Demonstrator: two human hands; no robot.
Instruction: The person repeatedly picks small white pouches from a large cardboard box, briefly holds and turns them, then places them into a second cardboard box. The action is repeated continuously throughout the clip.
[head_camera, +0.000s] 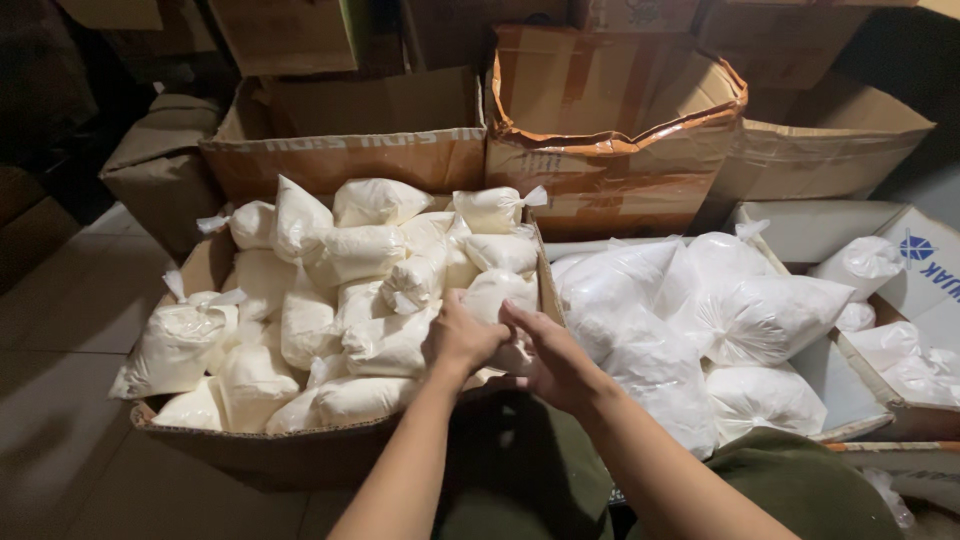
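Nearest, the left hand (462, 338) and right hand (549, 362) meet over one small knotted clear plastic bag of pale cream powder (497, 300), both clasped on it. It lies at the 3 o'clock edge of the open brown cardboard box (200, 440) (heaped with similar bags). At 3 o'clock, larger white powder bags (740, 320) lie piled. Beyond, at 12 o'clock, a torn brown carton (610, 150) stands.

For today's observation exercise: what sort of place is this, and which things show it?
Probably a storeroom or packing area: stacked cardboard boxes, an open carton heaped with small tied bags of pale powder, and larger white bags beside it.
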